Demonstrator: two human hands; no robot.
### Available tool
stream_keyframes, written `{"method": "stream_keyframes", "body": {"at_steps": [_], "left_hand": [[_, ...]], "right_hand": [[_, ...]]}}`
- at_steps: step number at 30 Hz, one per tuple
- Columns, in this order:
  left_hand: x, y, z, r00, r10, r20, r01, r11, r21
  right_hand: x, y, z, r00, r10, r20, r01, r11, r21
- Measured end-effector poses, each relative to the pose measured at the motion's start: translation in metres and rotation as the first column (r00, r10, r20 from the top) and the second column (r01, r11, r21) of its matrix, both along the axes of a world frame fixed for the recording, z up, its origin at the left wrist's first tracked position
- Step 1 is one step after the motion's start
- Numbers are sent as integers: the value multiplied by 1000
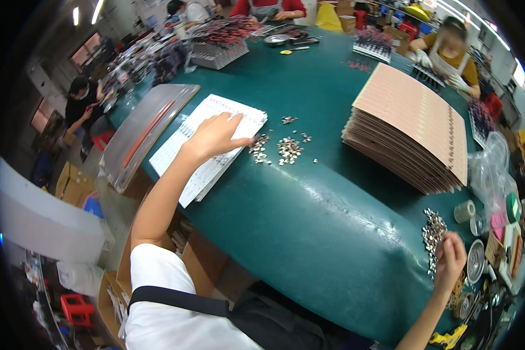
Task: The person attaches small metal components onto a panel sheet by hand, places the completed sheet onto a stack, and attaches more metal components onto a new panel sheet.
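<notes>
I sit at a large dark green worktable (309, 204) with a rounded edge, and other people work along its far side. Fluorescent tube lights (76, 14) burn at the upper left above a pale wall. On the floor to my left stand cardboard boxes (70, 184), a red crate (76, 308) and a white board (41, 219).

The counter (309, 210) lies bare and green between the white sheets (216, 140) on the left and the cardboard stack (408, 134) on the right. Small metal bits (285, 149) dot the middle of that gap. Another heap of bits (433, 233) and tape rolls (465, 211) crowd the near right edge.
</notes>
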State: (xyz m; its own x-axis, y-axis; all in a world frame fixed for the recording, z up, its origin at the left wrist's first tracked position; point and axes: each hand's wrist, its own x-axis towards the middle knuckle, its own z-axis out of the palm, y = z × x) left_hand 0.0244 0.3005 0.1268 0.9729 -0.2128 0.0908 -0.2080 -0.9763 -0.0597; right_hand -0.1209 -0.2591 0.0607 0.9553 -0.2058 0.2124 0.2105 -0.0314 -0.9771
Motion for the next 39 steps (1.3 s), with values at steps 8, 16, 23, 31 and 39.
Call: {"method": "stream_keyframes", "body": {"at_steps": [8,16,23,31,39], "left_hand": [[-55,51,-57,953,116,-281,-63,980,190],[-131,78,117,842,145,520,-148,988,-37],[-119,-47,88,967,-81,241,207,799,-564],[-22,-206,-51,647,-673,-359,269,642,-718],[-28,-235,-110,645,-745,170,721,519,-460]], "right_hand": [[-16,12,-58,992,106,-70,-93,982,166],[-4,3,-33,955,-290,-57,279,949,-144],[-4,4,-48,943,-306,130,301,618,-726],[7,8,-71,922,-216,321,377,315,-871],[-5,17,-60,931,-361,54,350,841,-413]]}}
